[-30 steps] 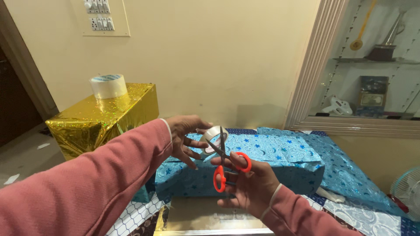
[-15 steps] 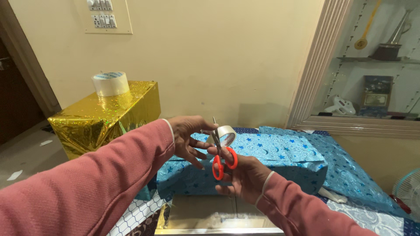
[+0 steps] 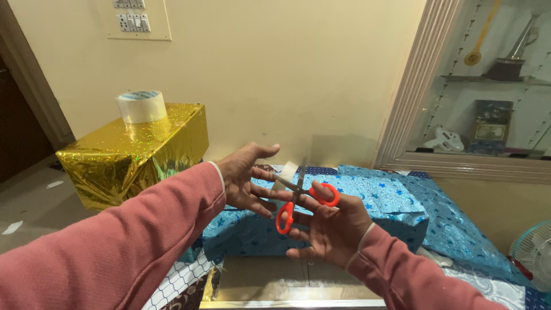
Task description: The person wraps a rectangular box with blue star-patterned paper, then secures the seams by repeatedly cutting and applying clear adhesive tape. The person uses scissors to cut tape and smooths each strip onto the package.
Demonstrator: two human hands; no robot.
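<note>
Scissors (image 3: 298,197) with orange handles sit in the right hand (image 3: 327,227), blades parted, thumb and a finger through the loops — held above the blue starred gift box (image 3: 367,209). Her left hand (image 3: 247,178) is spread, fingers splayed, and seems to pinch a small tape roll (image 3: 285,174), half hidden. On the gold wrapped box (image 3: 132,152) stands a bigger tape roll (image 3: 141,106).
</note>
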